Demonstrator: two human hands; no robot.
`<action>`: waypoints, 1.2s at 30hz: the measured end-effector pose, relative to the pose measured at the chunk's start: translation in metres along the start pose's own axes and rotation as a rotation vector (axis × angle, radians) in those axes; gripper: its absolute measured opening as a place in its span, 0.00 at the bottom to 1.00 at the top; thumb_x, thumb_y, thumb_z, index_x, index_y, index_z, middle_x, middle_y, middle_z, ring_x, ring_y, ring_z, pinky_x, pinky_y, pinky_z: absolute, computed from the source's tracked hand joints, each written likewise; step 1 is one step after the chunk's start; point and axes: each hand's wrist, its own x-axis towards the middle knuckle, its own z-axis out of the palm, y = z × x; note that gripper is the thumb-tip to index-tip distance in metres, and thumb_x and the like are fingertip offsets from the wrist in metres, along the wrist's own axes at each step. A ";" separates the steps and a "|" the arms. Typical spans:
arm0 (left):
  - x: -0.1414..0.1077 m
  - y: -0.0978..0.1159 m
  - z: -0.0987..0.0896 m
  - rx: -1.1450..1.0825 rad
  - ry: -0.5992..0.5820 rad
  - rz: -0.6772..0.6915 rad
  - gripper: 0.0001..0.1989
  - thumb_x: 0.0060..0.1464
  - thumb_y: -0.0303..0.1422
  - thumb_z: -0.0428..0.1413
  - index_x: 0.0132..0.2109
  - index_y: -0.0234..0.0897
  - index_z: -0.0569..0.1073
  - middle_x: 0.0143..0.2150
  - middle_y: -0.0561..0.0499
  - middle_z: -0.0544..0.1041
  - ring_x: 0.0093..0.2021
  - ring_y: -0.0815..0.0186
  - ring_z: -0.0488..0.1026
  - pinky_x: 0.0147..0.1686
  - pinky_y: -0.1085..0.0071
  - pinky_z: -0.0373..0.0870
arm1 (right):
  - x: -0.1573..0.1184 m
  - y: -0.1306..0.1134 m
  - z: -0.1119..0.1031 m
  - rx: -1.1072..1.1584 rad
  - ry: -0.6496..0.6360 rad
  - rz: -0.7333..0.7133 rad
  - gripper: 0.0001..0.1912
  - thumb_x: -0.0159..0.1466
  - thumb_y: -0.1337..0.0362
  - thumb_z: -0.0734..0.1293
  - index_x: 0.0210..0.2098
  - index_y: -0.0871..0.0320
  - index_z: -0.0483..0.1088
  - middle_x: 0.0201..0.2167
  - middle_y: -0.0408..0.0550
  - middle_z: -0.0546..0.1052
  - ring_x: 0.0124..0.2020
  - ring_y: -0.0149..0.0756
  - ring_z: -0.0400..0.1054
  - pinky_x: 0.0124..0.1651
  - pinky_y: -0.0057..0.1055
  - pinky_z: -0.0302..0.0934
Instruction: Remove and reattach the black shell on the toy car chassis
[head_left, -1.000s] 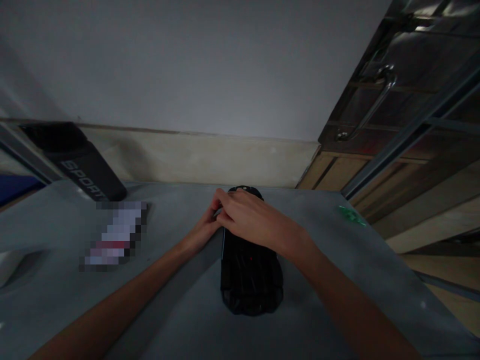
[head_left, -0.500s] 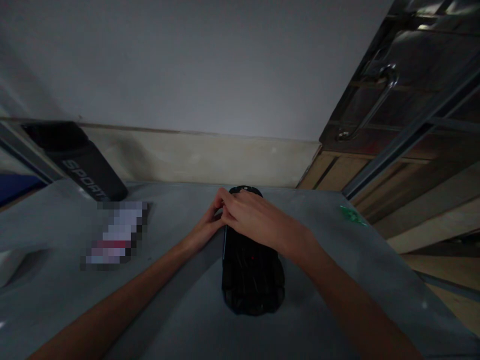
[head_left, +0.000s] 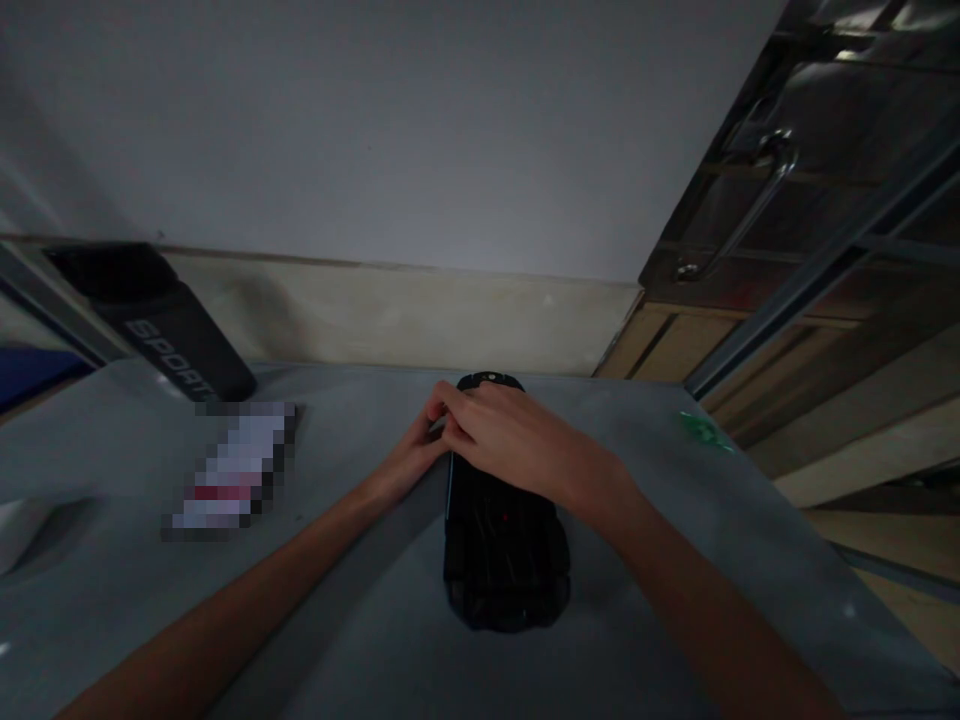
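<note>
A black toy car (head_left: 506, 560) lies lengthwise on the grey tabletop, its dark underside seemingly facing up, with a tiny red spot near the middle. From the left, my left hand (head_left: 412, 455) holds the car's side near its far end, fingers bent. My right hand (head_left: 514, 440) lies across the far half of the car with its fingers curled together, meeting the left fingertips. What those right fingers pinch, if anything, is hidden beneath the hand.
At the back left stands a black bottle (head_left: 176, 335) marked SPORT. In front of it lies a blurred-out phone-like item (head_left: 240, 465). A white object (head_left: 19, 530) shows at the left edge. Green crumpled plastic (head_left: 705, 430) lies near the table's right edge. A pale wall (head_left: 420, 310) borders the back.
</note>
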 end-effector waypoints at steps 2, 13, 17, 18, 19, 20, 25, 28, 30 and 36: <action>0.001 0.000 0.000 -0.017 0.007 -0.027 0.31 0.51 0.45 0.72 0.60 0.39 0.77 0.63 0.41 0.86 0.68 0.41 0.79 0.66 0.53 0.74 | 0.000 0.001 0.000 0.016 0.022 -0.022 0.11 0.80 0.69 0.62 0.56 0.61 0.75 0.45 0.55 0.86 0.48 0.44 0.80 0.47 0.36 0.63; 0.003 -0.001 0.001 -0.003 0.020 0.006 0.27 0.52 0.45 0.72 0.56 0.40 0.79 0.60 0.41 0.85 0.69 0.40 0.76 0.66 0.54 0.74 | 0.000 -0.001 0.000 -0.041 0.035 0.024 0.13 0.82 0.65 0.61 0.55 0.60 0.77 0.43 0.54 0.87 0.42 0.42 0.80 0.43 0.36 0.61; 0.001 -0.002 0.000 -0.026 0.018 -0.054 0.34 0.52 0.47 0.73 0.63 0.40 0.76 0.67 0.41 0.82 0.72 0.40 0.74 0.71 0.52 0.70 | 0.000 -0.001 0.003 -0.058 0.039 0.005 0.10 0.81 0.69 0.63 0.55 0.61 0.76 0.42 0.54 0.87 0.42 0.41 0.81 0.41 0.35 0.61; 0.000 -0.002 0.000 -0.026 0.023 -0.060 0.35 0.52 0.47 0.73 0.63 0.39 0.75 0.68 0.41 0.82 0.72 0.40 0.73 0.72 0.52 0.69 | 0.000 -0.002 0.002 -0.051 0.043 0.000 0.10 0.80 0.70 0.63 0.55 0.61 0.75 0.42 0.54 0.87 0.43 0.42 0.81 0.42 0.35 0.62; 0.000 -0.003 -0.001 -0.026 0.030 -0.060 0.35 0.52 0.47 0.72 0.63 0.39 0.75 0.68 0.41 0.82 0.73 0.40 0.72 0.73 0.51 0.68 | -0.001 -0.003 0.001 -0.044 0.044 -0.005 0.09 0.79 0.71 0.64 0.54 0.61 0.75 0.42 0.54 0.87 0.44 0.43 0.81 0.42 0.35 0.63; 0.001 -0.004 -0.001 -0.024 0.035 -0.056 0.35 0.52 0.46 0.73 0.63 0.38 0.75 0.68 0.40 0.82 0.73 0.39 0.72 0.73 0.51 0.68 | -0.001 -0.004 0.000 -0.041 0.044 -0.007 0.09 0.79 0.71 0.64 0.54 0.61 0.75 0.43 0.55 0.87 0.45 0.44 0.81 0.43 0.36 0.64; 0.004 -0.008 -0.004 0.007 -0.001 -0.017 0.36 0.53 0.47 0.72 0.64 0.38 0.74 0.68 0.39 0.82 0.73 0.37 0.71 0.73 0.49 0.67 | -0.001 -0.008 -0.007 0.005 0.029 0.007 0.09 0.79 0.70 0.64 0.53 0.60 0.75 0.45 0.57 0.87 0.50 0.46 0.81 0.49 0.37 0.68; 0.005 -0.011 -0.005 0.018 -0.015 -0.004 0.36 0.53 0.47 0.71 0.64 0.37 0.74 0.68 0.39 0.81 0.73 0.37 0.70 0.74 0.49 0.66 | -0.001 -0.006 -0.004 0.028 0.054 0.003 0.09 0.79 0.68 0.63 0.52 0.60 0.76 0.47 0.57 0.86 0.51 0.45 0.81 0.51 0.37 0.67; 0.006 -0.013 -0.006 0.019 0.001 -0.005 0.36 0.52 0.48 0.72 0.63 0.36 0.75 0.68 0.38 0.81 0.73 0.37 0.71 0.73 0.49 0.67 | -0.001 -0.005 0.000 0.013 0.060 0.004 0.10 0.80 0.68 0.62 0.53 0.60 0.76 0.46 0.56 0.87 0.49 0.44 0.81 0.50 0.37 0.67; 0.004 -0.013 -0.006 -0.035 0.023 -0.069 0.37 0.51 0.48 0.73 0.64 0.36 0.76 0.68 0.39 0.82 0.70 0.39 0.75 0.73 0.50 0.69 | -0.003 -0.002 0.003 -0.019 0.051 -0.006 0.11 0.80 0.71 0.63 0.58 0.59 0.75 0.43 0.54 0.87 0.46 0.45 0.82 0.44 0.36 0.65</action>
